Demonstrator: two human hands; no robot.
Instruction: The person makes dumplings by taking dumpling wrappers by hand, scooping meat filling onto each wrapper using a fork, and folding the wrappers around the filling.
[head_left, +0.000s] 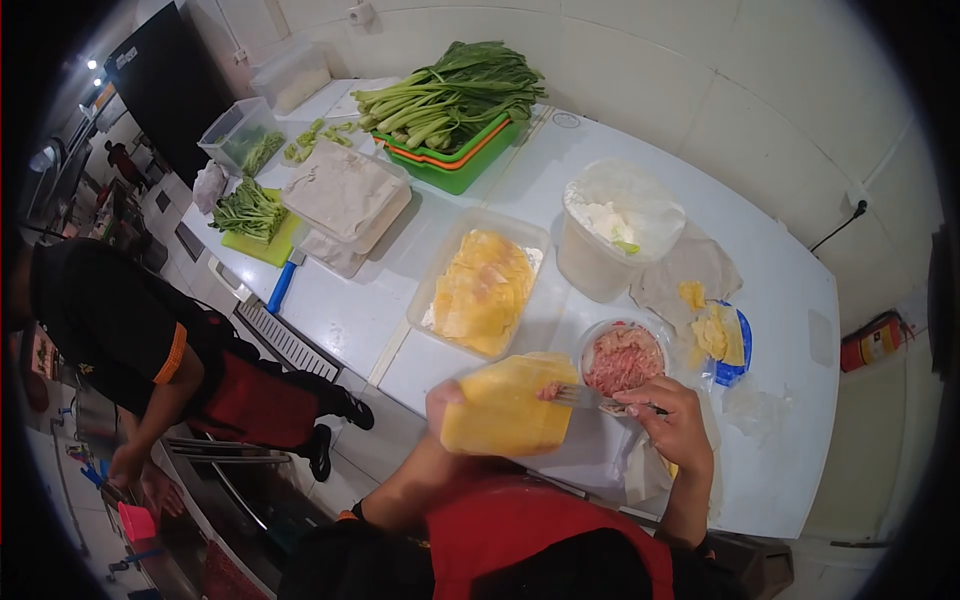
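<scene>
Gripping right fingers on metal fork, left fingers on seemingly stacked yellow sheets.

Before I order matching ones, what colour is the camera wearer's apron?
The apron is red; the head view shows it.

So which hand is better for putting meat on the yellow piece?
Probably the right hand: it holds the fork, with meat on its tines, by the yellow piece. The left hand is busy holding that up.

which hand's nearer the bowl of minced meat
Right: the right hand, gripping a fork, is at the near-right edge of the bowl; the left hand, holding yellow dough sheets, is farther left.
</scene>
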